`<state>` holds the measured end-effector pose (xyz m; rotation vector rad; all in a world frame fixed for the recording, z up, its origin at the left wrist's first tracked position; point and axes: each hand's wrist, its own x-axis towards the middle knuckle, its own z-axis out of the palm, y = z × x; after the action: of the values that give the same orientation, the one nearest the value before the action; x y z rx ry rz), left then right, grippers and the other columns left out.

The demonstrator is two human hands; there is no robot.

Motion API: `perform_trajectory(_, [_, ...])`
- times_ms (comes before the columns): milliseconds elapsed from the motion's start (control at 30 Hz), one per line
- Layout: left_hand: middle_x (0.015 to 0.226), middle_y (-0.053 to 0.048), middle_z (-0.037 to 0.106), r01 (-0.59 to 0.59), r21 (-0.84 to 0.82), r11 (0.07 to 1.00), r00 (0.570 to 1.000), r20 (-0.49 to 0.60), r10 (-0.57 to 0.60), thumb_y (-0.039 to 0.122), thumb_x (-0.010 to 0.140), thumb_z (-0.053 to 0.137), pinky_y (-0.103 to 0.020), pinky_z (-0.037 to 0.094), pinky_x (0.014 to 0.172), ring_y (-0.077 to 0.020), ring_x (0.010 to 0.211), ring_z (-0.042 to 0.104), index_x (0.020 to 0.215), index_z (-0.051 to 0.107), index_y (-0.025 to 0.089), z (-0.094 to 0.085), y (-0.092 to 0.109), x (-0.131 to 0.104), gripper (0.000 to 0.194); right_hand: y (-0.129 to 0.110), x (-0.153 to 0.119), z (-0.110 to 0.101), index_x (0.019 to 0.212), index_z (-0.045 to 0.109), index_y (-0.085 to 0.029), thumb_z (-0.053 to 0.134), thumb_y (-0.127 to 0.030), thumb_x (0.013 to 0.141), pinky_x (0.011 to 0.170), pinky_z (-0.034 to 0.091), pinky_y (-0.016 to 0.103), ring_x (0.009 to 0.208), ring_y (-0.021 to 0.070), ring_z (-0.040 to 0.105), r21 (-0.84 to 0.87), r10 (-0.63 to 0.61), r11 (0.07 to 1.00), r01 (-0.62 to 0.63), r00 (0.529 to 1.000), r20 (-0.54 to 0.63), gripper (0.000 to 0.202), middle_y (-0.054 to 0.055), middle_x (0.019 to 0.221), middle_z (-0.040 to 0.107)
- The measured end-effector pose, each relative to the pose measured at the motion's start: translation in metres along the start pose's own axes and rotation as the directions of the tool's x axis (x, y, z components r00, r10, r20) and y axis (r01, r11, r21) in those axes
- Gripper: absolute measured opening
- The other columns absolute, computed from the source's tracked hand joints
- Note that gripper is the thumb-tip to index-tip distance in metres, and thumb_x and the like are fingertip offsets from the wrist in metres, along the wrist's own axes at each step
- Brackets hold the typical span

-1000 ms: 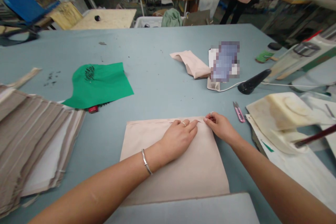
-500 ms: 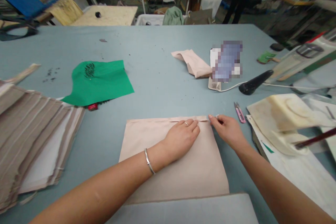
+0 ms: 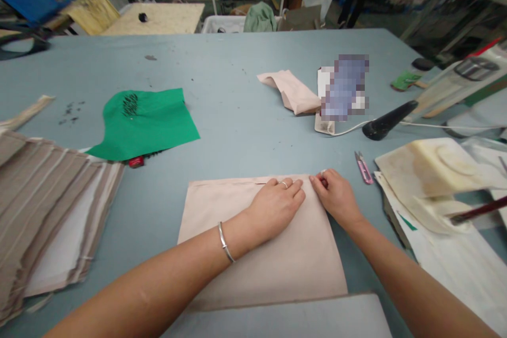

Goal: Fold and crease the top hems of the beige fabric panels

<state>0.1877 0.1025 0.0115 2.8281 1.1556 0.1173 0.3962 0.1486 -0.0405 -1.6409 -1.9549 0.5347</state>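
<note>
No writing can be read. A small jar [image 3: 412, 75], between 1 and 2 o'clock from the pale pink cloth [image 3: 293, 272], has a green label [image 3: 404, 81] too small to make out; the black marks [image 3: 130, 104] on the green cloth [image 3: 156, 127], between 10 and 11 o'clock, form no legible words.

The pink cloth lies flat on the blue-grey bench [image 3: 233, 137] before the person, a narrow fold along its 12 o'clock edge. The left hand [image 3: 277, 202] rests palm down on it, unclenched, fingers together and slightly bent, fingertips on the fold. The right hand [image 3: 336, 195] is at the 1 o'clock corner, its fingers curled and thumb tip touching the cloth; whether the corner is caught between them cannot be told. Pink-handled snips [image 3: 363, 169] lie near that hand, toward its 1 o'clock.

Half a second earlier, the right thumb was just beside the corner; now it is on it. The dark slit then visible in the fold, right of the left hand, no longer shows.
</note>
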Motion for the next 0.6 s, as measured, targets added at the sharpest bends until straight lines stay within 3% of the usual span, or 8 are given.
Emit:
perform_trajectory(233, [0.143,-0.016,0.056,-0.029,0.011,1.0,0.998,0.048,0.028,0.017,0.1,0.039,-0.04,0.049,0.082,-0.0269,0.115,0.057,0.118,0.059,0.012,-0.006,-0.001,0.008,0.027,0.004,-0.001,0.0,0.085,0.053,-0.023,0.051,-0.047,0.091,0.062,0.046,0.031,0.064,0.0185,0.061,0.07,-0.01,0.998,0.006,0.998,0.061,0.025,0.003,0.073,0.065])
perform_trajectory(400, [0.143,-0.016,0.057,-0.013,-0.002,1.0,0.999,0.052,0.013,0.017,0.098,0.04,-0.042,0.049,0.085,-0.0274,0.117,0.056,0.12,0.059,0.011,-0.007,-0.001,0.011,0.029,0.01,0.004,0.002,0.089,0.057,-0.021,0.056,-0.042,0.087,0.068,0.053,0.033,0.07,0.0193,0.067,0.123,-0.033,0.992,0.021,0.995,0.09,0.021,0.005,0.079,0.07])
perform_trajectory(500, [0.146,-0.014,0.055,0.0,-0.026,1.0,0.999,0.043,0.001,0.015,0.095,0.044,-0.041,0.049,0.089,-0.0274,0.118,0.056,0.119,0.06,0.011,-0.006,-0.002,0.008,0.029,0.018,0.008,-0.002,0.088,0.058,-0.021,0.051,-0.036,0.087,0.069,0.055,0.034,0.07,0.0193,0.068,0.128,-0.046,0.991,0.038,0.997,0.066,0.016,0.005,0.08,0.071])
perform_trajectory(600, [0.152,-0.014,0.049,-0.008,-0.039,0.999,1.0,0.009,0.009,0.016,0.094,0.047,-0.042,0.047,0.097,-0.027,0.126,0.054,0.123,0.058,0.011,-0.003,-0.003,-0.004,0.031,0.019,0.008,-0.018,0.091,0.06,-0.02,0.051,-0.034,0.088,0.069,0.056,0.037,0.072,0.0216,0.069,0.091,-0.02,0.996,0.023,0.999,-0.03,0.017,0.007,0.083,0.072])
